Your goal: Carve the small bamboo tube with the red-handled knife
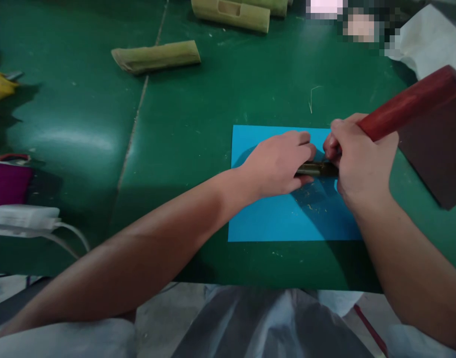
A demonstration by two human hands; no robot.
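Observation:
My left hand (pixel 278 161) is closed around a short, dark brownish-green bamboo piece (pixel 316 169), pressing it down over a blue sheet (pixel 258 221). Against the other end of that piece, my right hand (pixel 367 161) grips a tool with a thick red wooden handle (pixel 410 105). The handle slants up to the right behind the fingers, and the tool's working end is hidden by them. Small pale shavings (pixel 313 204) lie on the sheet just below the hands.
A cut bamboo length (pixel 161 57) lies on the green table (pixel 198 104). Behind it is a notched bamboo piece (pixel 235 17). A dark brown board (pixel 436 149) sits at right under white crumpled paper (pixel 432 42). At left are a white charger (pixel 25 219) and a purple box (pixel 8 184).

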